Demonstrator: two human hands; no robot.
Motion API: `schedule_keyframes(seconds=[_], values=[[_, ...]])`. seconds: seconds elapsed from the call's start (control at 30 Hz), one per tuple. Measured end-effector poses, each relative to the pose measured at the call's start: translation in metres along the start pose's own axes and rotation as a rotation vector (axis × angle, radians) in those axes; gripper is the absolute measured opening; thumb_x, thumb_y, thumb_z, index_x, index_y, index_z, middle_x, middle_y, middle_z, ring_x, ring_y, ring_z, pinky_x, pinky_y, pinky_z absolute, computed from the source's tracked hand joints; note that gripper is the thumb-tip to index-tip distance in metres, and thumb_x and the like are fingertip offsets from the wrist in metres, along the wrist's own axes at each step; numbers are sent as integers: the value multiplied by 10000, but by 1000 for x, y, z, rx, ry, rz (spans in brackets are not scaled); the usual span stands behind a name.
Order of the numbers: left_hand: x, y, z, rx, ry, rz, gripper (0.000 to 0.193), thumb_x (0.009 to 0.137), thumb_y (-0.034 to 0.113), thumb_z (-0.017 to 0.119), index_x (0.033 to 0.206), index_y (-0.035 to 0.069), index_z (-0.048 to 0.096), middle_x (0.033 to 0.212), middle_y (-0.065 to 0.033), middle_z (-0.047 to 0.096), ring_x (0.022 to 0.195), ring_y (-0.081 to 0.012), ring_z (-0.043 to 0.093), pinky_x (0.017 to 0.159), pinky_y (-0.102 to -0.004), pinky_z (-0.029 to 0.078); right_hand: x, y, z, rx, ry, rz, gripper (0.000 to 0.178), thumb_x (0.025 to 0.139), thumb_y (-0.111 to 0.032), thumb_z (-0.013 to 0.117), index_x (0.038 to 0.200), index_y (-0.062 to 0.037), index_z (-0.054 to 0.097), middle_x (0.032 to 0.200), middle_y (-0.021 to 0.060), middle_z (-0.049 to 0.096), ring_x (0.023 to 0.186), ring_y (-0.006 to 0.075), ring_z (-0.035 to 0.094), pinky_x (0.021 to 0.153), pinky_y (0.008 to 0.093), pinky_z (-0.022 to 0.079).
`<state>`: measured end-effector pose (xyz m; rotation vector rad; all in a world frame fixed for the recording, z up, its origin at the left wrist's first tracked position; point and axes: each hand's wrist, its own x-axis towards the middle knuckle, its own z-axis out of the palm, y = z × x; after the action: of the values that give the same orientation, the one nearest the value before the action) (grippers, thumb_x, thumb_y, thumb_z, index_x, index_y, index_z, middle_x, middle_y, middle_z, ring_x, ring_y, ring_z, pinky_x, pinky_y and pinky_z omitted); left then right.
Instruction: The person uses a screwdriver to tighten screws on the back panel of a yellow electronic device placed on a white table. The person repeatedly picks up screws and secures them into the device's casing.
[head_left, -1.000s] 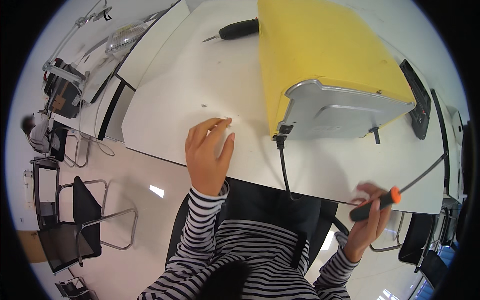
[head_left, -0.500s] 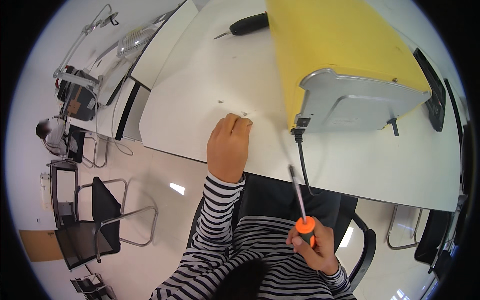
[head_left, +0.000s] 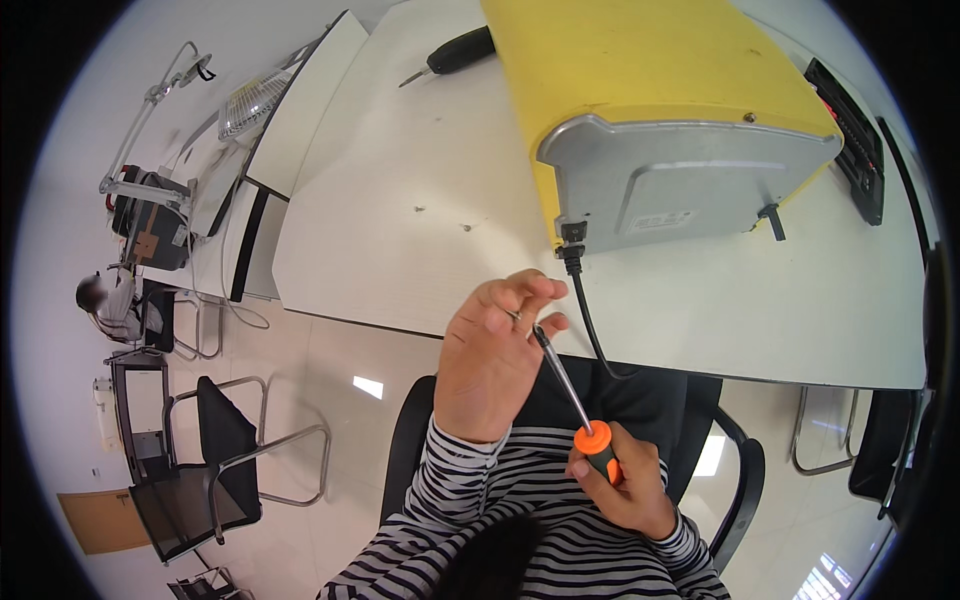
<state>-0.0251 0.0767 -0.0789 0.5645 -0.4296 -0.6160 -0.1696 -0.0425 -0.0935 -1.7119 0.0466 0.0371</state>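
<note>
My right hand (head_left: 630, 480) grips a screwdriver (head_left: 566, 381) by its orange and dark handle, the shaft slanting up and left. Palm turned up, my left hand (head_left: 497, 350) pinches a small metal screw (head_left: 515, 316) between bent fingers. The screwdriver's tip is close beside the screw; whether they touch I cannot tell. Past my hands a yellow machine (head_left: 640, 60) with a grey metal panel (head_left: 690, 180) faces me. Its black power cord (head_left: 588, 315) hangs toward the table's front edge. Two tiny pieces, probably screws (head_left: 466, 227), lie on the white table (head_left: 350, 240).
A black power screwdriver (head_left: 462, 50) lies at the far left of the machine. To its right is a black tool case (head_left: 850, 140). Chairs (head_left: 230, 450) stand on the floor at left, and another person (head_left: 115, 305) sits farther off.
My left hand has lifted off the tabletop, turned palm up and moved right toward the screwdriver, with a screw in its fingers. The screwdriver tip has tilted left toward it. The view has shifted slightly.
</note>
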Motion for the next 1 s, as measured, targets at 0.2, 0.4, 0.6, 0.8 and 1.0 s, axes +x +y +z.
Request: schedule_keyframes(seconds=[0.2,0.4,0.6,0.8,1.0], values=[[-1,-6,4,-78,-70,-65,142,884,191,387,983,139,475,1127,-22,425,1165,-183,331,944,-365,297,-2,8,5,-12,120,-87,189,728,-110,610,753,10,466,502,80,392,383,166,405,375,249,304],[0,-7,6,-115,-57,-90,150,883,195,390,996,140,472,1111,-13,441,1151,-181,342,937,-360,294,0,10,4,-14,106,-85,188,723,-104,611,765,14,471,513,82,405,387,167,414,380,248,307],[0,-8,4,-155,-26,-95,155,881,198,395,998,139,477,1083,-4,455,1134,-175,354,926,-353,303,5,4,0,-23,14,1,101,773,-51,535,791,31,477,622,66,558,514,124,529,497,209,400],[-1,-5,0,-13,10,-73,159,879,200,400,986,112,480,1054,-30,457,1107,-201,372,896,-360,324,5,4,-1,-63,14,8,109,773,-57,535,802,33,480,618,67,555,498,125,520,476,211,394],[0,1,-8,95,21,-104,146,880,202,386,948,99,465,1020,-45,445,1082,-212,375,888,-369,329,5,-3,-7,-187,21,4,114,774,-58,531,824,32,481,614,64,551,437,114,486,426,198,363]])
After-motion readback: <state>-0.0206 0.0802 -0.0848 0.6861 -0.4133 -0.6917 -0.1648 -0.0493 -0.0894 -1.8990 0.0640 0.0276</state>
